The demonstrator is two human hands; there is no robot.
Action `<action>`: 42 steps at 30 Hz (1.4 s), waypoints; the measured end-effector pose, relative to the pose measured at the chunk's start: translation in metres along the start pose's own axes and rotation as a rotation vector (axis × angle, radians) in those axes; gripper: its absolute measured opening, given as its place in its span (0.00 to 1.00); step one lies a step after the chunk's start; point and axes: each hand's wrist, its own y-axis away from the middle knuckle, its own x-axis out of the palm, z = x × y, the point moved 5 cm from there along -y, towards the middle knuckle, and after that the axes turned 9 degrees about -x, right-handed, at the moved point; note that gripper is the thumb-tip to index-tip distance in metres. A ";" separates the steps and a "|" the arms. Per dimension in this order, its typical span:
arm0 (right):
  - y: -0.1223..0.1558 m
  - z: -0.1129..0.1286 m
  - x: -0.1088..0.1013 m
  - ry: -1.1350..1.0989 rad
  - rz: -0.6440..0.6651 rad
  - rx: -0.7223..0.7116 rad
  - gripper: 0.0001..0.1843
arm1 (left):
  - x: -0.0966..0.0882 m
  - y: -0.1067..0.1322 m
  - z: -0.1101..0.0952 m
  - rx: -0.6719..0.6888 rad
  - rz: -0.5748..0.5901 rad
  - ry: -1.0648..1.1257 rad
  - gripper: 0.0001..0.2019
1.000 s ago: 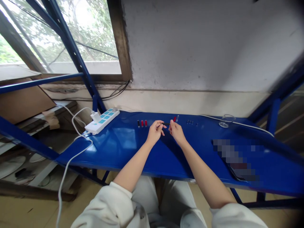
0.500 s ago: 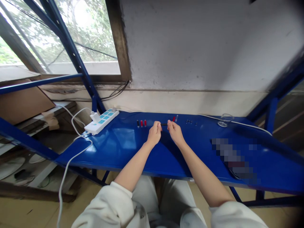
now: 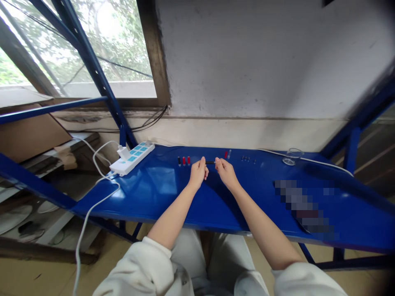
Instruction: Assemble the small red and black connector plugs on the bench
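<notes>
Rod (image 3: 210, 163) was clamped at its ends by left hand (image 3: 197, 172) and right hand (image 3: 226, 170), seemingly for steadiness; tubes (image 3: 184, 160) sat beside the left one, apparently within reach.

Two lanes across the surface (image 3: 145, 199), left and right; the middle is blocked.
The left hand (image 3: 196, 172), right hand (image 3: 227, 172) and dark rod (image 3: 210, 162) between them close the centre. Leftward, a lane runs between the power strip (image 3: 131, 159) and the row of small cylinders (image 3: 184, 160); rightward, another opens between the right forearm (image 3: 262, 224) and the dark object (image 3: 304, 209), glass (image 3: 289, 161) and white cable (image 3: 327, 165) farther back.
</notes>
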 end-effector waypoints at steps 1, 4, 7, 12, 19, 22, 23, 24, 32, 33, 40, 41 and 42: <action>0.000 -0.001 0.000 -0.003 0.008 -0.006 0.23 | -0.001 -0.001 0.001 -0.012 -0.006 0.018 0.23; -0.001 -0.004 0.002 -0.024 0.052 -0.029 0.21 | -0.003 -0.003 0.003 -0.034 -0.029 0.049 0.23; -0.003 -0.008 0.004 -0.042 0.111 -0.053 0.17 | -0.007 -0.004 0.004 -0.040 -0.066 0.075 0.23; -0.005 -0.012 0.001 -0.010 0.155 -0.100 0.13 | -0.010 -0.006 0.004 -0.043 -0.107 0.087 0.24; -0.007 -0.021 -0.006 0.195 0.138 -0.137 0.10 | -0.003 -0.005 -0.002 0.006 0.023 0.064 0.22; -0.007 -0.020 -0.006 0.243 0.150 -0.156 0.10 | -0.002 -0.006 0.000 0.034 0.028 0.047 0.20; -0.006 -0.019 -0.005 0.256 0.161 -0.167 0.10 | -0.003 -0.006 0.000 0.049 0.004 0.041 0.19; -0.006 -0.018 -0.004 0.271 0.172 -0.180 0.10 | -0.005 -0.007 0.001 0.066 -0.029 0.039 0.18; -0.009 -0.050 -0.035 0.487 0.043 0.124 0.08 | -0.018 -0.009 0.004 0.130 -0.253 0.057 0.15; -0.009 -0.057 -0.042 0.492 0.005 0.192 0.07 | -0.016 -0.008 0.004 0.134 -0.235 0.026 0.14; -0.015 -0.085 -0.057 0.532 -0.035 0.393 0.06 | 0.001 0.000 0.001 0.181 -0.119 -0.202 0.10; -0.017 -0.087 -0.056 0.556 -0.034 0.405 0.07 | 0.002 0.001 -0.001 0.190 -0.113 -0.220 0.10; -0.019 -0.089 -0.054 0.579 -0.032 0.417 0.07 | 0.002 0.002 -0.002 0.197 -0.111 -0.236 0.09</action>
